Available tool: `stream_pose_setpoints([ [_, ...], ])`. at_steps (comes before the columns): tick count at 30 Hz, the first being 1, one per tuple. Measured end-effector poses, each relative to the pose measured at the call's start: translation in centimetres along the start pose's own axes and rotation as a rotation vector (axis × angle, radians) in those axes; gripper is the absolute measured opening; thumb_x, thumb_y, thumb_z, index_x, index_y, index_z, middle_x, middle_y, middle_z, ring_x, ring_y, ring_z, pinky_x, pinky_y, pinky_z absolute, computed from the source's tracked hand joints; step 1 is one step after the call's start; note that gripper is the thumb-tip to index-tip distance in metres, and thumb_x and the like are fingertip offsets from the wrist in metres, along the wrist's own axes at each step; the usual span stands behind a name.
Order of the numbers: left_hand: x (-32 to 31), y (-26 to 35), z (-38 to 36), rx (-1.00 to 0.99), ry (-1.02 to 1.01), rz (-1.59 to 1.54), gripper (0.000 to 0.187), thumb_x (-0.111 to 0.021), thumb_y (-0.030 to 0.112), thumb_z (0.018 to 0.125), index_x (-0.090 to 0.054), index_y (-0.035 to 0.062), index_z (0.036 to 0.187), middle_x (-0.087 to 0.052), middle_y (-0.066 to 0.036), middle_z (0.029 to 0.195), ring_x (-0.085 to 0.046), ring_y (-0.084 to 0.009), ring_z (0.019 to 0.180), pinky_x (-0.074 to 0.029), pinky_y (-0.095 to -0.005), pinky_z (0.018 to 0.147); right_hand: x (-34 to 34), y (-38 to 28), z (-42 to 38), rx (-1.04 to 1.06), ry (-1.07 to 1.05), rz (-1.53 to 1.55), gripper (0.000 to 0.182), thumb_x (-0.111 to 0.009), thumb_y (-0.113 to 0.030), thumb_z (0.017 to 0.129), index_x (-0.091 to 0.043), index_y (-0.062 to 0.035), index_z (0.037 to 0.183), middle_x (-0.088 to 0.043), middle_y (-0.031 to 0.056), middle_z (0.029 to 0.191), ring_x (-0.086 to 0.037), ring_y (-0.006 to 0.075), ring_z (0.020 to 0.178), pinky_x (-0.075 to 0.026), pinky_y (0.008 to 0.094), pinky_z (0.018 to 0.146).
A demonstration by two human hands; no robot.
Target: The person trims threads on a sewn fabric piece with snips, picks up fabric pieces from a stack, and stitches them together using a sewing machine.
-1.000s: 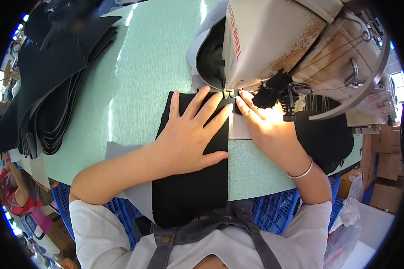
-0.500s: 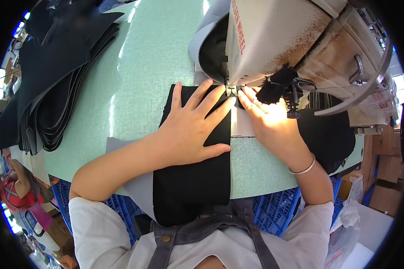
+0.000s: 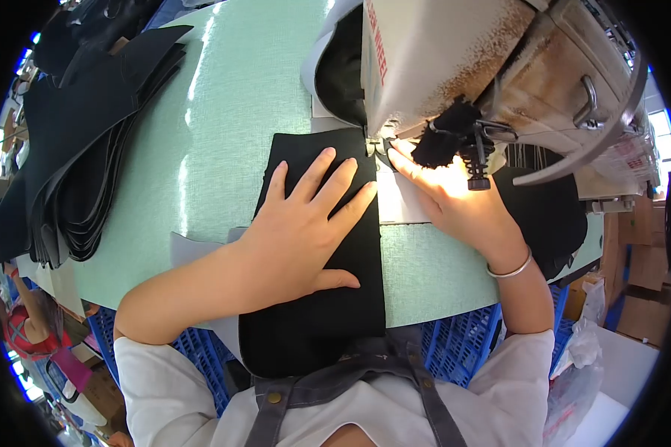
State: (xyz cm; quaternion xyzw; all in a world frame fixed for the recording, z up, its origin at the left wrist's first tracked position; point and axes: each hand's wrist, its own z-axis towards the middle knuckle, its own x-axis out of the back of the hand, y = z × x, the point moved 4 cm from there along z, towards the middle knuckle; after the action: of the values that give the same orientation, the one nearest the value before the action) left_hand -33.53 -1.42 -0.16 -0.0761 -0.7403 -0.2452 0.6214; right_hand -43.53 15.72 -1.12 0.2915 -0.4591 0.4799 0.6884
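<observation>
A black fabric panel lies lengthwise on the table, its far right corner beside the needle and presser foot of a sewing machine. My left hand rests flat on the panel with fingers spread. Close to the presser foot, my right hand lies with fingers stretched forward. Its fingertips touch a small dark piece at the foot; what lies beneath them is hidden. A lamp glare whitens the back of that hand. Grey material shows under the panel's left side.
Stacked black panels lie on the green table at left. Another black piece sits right of my right hand. Blue crates stand below the table edge. Cardboard boxes are at right; another person is at far left.
My left hand has slid back toward my body, away from the needle. The panel's near end has swung slightly left. My right hand stays by the presser foot. The whole view has shifted a little.
</observation>
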Motion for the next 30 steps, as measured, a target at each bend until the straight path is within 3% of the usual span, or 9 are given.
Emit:
stream_pose_setpoints([
  [5,0.1,-0.2,0.1,0.005,0.030,0.017,0.094,-0.074,0.054,0.073,-0.037,0.0049,0.145,-0.036,-0.022,0.143,-0.026,-0.0425,0.140,-0.032,-0.0657,0.104,0.0,-0.2,-0.7,-0.035,-0.124,0.000,0.025,-0.065,-0.016,0.083,-0.068,-0.0115,0.107,-0.059,0.0030,0.066,-0.054,0.0209,0.050,-0.043,0.0362,0.055],
  [8,0.0,-0.1,0.2,-0.001,0.047,0.019,0.090,-0.074,0.050,0.074,-0.039,0.0059,0.144,-0.036,-0.021,0.143,-0.027,-0.0419,0.140,-0.033,-0.0651,0.103,0.8,-0.3,-0.6,0.019,-0.194,-0.022,0.031,-0.064,-0.015,0.082,-0.067,-0.0121,0.112,-0.057,0.0008,0.061,-0.052,0.0201,0.045,-0.042,0.0351,0.053],
  [14,-0.2,0.2,-0.1,-0.012,0.057,0.067,0.085,-0.077,0.042,0.074,-0.040,0.0083,0.143,-0.036,-0.020,0.145,-0.028,-0.0399,0.140,-0.036,-0.0638,0.103,1.4,-0.2,0.1,0.078,-0.214,0.024,0.040,-0.063,-0.010,0.077,-0.064,-0.0114,0.117,-0.057,-0.0002,0.058,-0.053,0.0190,0.045,-0.042,0.0340,0.050],
  [23,0.6,0.5,-0.2,0.019,0.003,0.106,0.101,-0.081,0.050,0.062,-0.039,0.0068,0.144,-0.034,-0.021,0.148,-0.029,-0.0384,0.141,-0.032,-0.0632,0.106,0.7,-1.8,0.0,-0.032,-0.210,0.056,0.047,-0.064,-0.010,0.074,-0.063,-0.0056,0.121,-0.069,0.0036,0.076,-0.061,0.0201,0.051,-0.043,0.0337,0.048],
  [30,0.9,0.6,-0.4,0.032,-0.011,0.137,0.098,-0.082,0.046,0.061,-0.042,0.0093,0.143,-0.036,-0.018,0.148,-0.032,-0.0361,0.139,-0.035,-0.0583,0.106,0.0,-2.7,-0.1,-0.112,-0.161,0.037,0.042,-0.066,-0.013,0.079,-0.063,-0.0040,0.119,-0.070,0.0029,0.084,-0.060,0.0187,0.054,-0.043,0.0324,0.052],
])
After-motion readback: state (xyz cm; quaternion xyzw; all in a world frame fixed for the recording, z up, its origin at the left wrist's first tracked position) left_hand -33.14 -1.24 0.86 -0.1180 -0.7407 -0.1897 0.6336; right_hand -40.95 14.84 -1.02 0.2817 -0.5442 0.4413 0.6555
